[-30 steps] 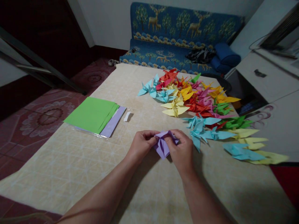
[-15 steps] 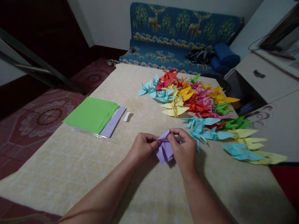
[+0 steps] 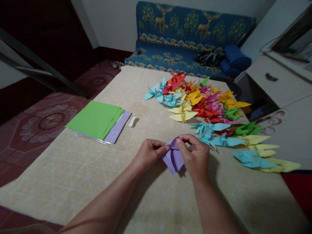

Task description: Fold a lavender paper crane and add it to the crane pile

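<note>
A partly folded sheet of purple origami paper (image 3: 173, 159) is held just above the table, its creased lower point towards me. My left hand (image 3: 151, 152) pinches its left edge between thumb and fingers. On the other side, my right hand (image 3: 195, 154) grips the top right corner, thumb on the near face. Parts of the paper's side edges are hidden behind my fingers. Close beyond my right hand lie light blue paper cranes (image 3: 207, 133).
Many folded cranes in red, yellow (image 3: 183, 114), orange, pink and green spread over the table's (image 3: 97, 175) far right. Left is a stack of green paper (image 3: 96, 118) over purple sheets (image 3: 118, 128) in clear plastic, beside a small white scrap (image 3: 132, 122). A blue patterned sofa (image 3: 170, 52) stands behind.
My right hand has shifted slightly right and its thumb has moved up to the paper's top corner. The purple paper now lies more opened and flatter towards me.
</note>
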The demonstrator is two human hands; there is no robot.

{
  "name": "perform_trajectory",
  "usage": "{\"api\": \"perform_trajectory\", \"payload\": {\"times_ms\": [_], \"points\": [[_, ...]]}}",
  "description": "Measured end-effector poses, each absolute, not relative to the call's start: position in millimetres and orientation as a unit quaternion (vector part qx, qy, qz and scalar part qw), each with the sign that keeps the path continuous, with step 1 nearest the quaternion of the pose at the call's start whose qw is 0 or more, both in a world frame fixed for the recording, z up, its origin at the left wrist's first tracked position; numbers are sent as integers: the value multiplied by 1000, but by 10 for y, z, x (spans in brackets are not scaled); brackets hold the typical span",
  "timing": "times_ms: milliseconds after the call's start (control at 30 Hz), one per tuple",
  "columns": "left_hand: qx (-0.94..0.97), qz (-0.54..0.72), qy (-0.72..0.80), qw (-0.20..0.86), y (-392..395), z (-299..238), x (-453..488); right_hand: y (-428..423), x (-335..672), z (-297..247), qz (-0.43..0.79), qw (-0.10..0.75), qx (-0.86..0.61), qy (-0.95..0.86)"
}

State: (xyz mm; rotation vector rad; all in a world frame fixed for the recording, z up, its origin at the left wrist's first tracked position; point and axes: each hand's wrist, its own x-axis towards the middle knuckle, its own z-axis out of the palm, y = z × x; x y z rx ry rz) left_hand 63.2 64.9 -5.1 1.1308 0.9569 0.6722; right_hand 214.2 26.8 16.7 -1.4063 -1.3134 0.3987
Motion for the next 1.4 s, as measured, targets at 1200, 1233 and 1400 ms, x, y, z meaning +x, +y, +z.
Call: {"api": "perform_trajectory", "payload": {"times_ms": [1200,1233,1400], "points": [[431,390,408,704,616,32,684,270,2061,105,252,542,-628,-499],[435,395,412,697,614,26,687,271,2060,105,252,540,-628,-501],[468,407,430,656,616,-2,684,264,2057,111,263,535,-625,-504]]}}
